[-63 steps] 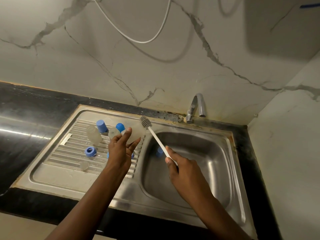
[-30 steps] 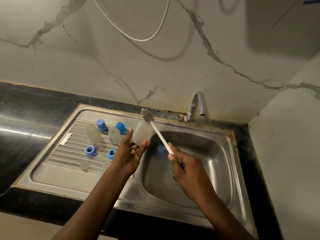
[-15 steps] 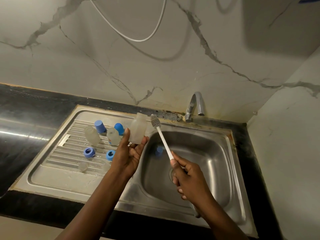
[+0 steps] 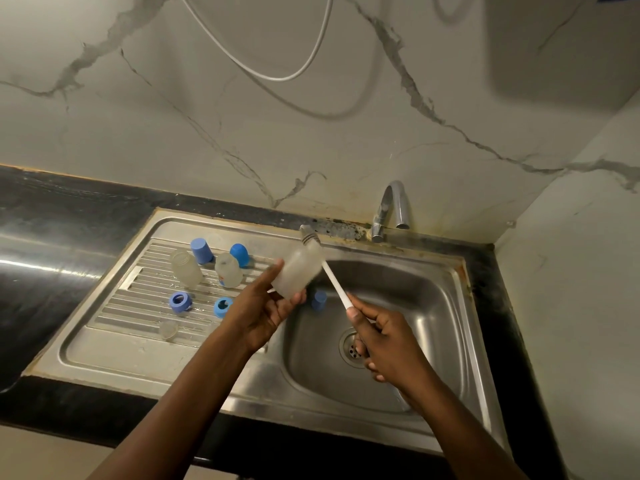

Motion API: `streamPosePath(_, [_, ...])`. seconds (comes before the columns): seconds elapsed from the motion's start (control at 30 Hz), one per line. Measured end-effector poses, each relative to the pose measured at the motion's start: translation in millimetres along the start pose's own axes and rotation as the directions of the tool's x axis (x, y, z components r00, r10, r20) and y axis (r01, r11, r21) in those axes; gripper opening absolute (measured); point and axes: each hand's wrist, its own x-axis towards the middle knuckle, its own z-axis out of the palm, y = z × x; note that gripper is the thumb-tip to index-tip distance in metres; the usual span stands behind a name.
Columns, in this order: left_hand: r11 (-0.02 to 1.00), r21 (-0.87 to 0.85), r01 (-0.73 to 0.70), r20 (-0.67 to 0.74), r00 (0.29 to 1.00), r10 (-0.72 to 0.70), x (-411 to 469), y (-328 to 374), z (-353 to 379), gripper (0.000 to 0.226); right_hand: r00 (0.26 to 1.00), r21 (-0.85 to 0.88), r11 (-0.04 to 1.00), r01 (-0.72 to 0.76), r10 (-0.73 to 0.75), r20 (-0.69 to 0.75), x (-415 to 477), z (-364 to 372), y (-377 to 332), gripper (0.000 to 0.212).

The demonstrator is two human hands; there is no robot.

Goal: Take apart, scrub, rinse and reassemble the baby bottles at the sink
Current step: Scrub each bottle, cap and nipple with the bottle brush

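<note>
My left hand (image 4: 263, 306) holds a cloudy, capless bottle body (image 4: 296, 271) tilted over the left rim of the sink basin (image 4: 433, 306). My right hand (image 4: 384, 337) grips the white handle of a bottle brush (image 4: 332, 278); its grey bristle head pokes out behind the bottle's top. On the drainboard (image 4: 114, 337) lie two more clear bottle bodies (image 4: 186, 266) (image 4: 228, 270), two blue caps (image 4: 201, 250) (image 4: 239, 254), two blue collar rings (image 4: 179, 301) (image 4: 222, 306) and a clear teat (image 4: 168, 329). A blue piece (image 4: 319, 299) sits inside the basin.
A chrome tap (image 4: 391, 209) rises at the back of the sink, with no water seen running. The drain (image 4: 351, 349) is partly behind my right hand. Black counter (image 4: 52, 244) runs to the left; a marble wall stands close on the right. A white hose (image 4: 277, 76) loops overhead.
My left hand lifted a bottle body off the drainboard and carried it right toward the basin. My right hand brought the brush up against it; the brush head now sits behind the bottle's top.
</note>
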Motion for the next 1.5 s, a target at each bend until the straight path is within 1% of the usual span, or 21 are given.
streamPosePath(0.07, [0.999,0.022,0.032,0.0,0.999,-0.032,-2.6,-13.1,2.5,0.064,1.0,-0.008,1.0,0.028,-0.028,-0.001,3.3,-2.1,-4.4,0.033])
streamPosePath(0.17, [0.999,-0.029,0.034,-0.014,0.999,-0.035,-3.4,-24.6,4.2,0.063,0.998,-0.039,0.998,0.055,-0.054,0.013,3.4,-7.1,-8.2,0.034])
streamPosePath(0.33, [0.994,-0.102,0.024,0.019,1.0,-0.023,-1.8,-25.4,-6.3,0.056,0.998,-0.045,0.999,0.01,-0.013,-0.058,0.5,-19.9,1.8,0.034])
streamPosePath(0.5, [0.988,-0.155,0.02,0.051,0.999,-0.013,1.7,-34.4,-14.9,0.061,0.994,0.012,0.999,-0.033,0.034,-0.105,-2.4,-39.0,13.5,0.031])
streamPosePath(0.63, [0.999,-0.011,-0.05,-0.002,0.999,0.05,13.9,-47.1,-22.0,0.065,0.991,0.027,0.999,-0.046,0.049,-0.124,-6.7,-52.5,26.4,0.032])
streamPosePath(0.77, [0.997,0.048,-0.06,-0.014,0.998,0.061,32.8,-60.4,-31.7,0.058,0.992,0.024,0.998,-0.06,0.062,-0.107,-12.8,-64.8,39.1,0.033])
streamPosePath(0.8, [0.995,0.082,-0.053,-0.016,0.998,0.055,38.7,-65.6,-33.2,0.059,0.993,0.018,0.998,-0.064,0.065,-0.102,-14.0,-67.9,43.0,0.033])
streamPosePath(0.87, [0.976,0.211,-0.059,-0.039,0.997,0.069,52.4,-77.1,-35.0,0.061,0.991,0.013,0.997,-0.082,0.083,-0.1,-14.8,-73.5,52.0,0.034])
streamPosePath(0.9, [0.954,0.291,-0.072,-0.058,0.994,0.093,59.9,-83.5,-36.4,0.059,0.991,0.015,0.995,-0.095,0.096,-0.098,-15.1,-76.0,57.0,0.034])
streamPosePath(0.97, [0.896,0.433,-0.1,-0.09,0.984,0.153,75.3,-96.1,-40.3,0.048,0.987,0.019,0.992,-0.127,0.129,-0.094,-15.1,-80.4,67.3,0.034])
streamPosePath(1.03, [0.838,0.533,-0.113,-0.103,0.975,0.197,91.7,-109.8,-44.9,0.036,0.983,0.019,0.987,-0.162,0.163,-0.089,-13.5,-84.4,77.4,0.034])
streamPosePath(1.07, [0.809,0.576,-0.118,-0.107,0.97,0.218,99.6,-117.4,-46.5,0.034,0.981,0.017,0.984,-0.175,0.176,-0.083,-12.4,-86.1,81.9,0.034])
streamPosePath(1.17, [0.709,0.689,-0.146,-0.123,0.942,0.313,122.2,-137.4,-50.2,0.038,0.978,0.018,0.98,-0.199,0.2,-0.057,-6.2,-89.8,93.2,0.034])
streamPosePath(1.23, [0.635,0.759,-0.146,-0.135,0.918,0.372,135.3,-147.5,-54.4,0.046,0.977,0.013,0.978,-0.21,0.21,-0.045,-0.7,-92.0,99.4,0.034])
streamPosePath(1.4, [0.429,0.89,-0.155,-0.069,0.884,0.463,160.7,-158.2,-62.8,0.062,0.976,0.008,0.976,-0.219,0.219,-0.014,14.5,-94.6,110.7,0.034])
streamPosePath(1.43, [0.396,0.906,-0.146,-0.066,0.878,0.475,165.2,-159.6,-62.8,0.062,0.975,0.007,0.975,-0.22,0.22,-0.007,17.9,-94.4,112.0,0.034])
streamPosePath(1.5, [0.355,0.929,-0.109,-0.083,0.87,0.487,176.4,-163.6,-63.1,0.053,0.975,-0.002,0.975,-0.221,0.221,0.007,26.2,-94.4,115.5,0.034])
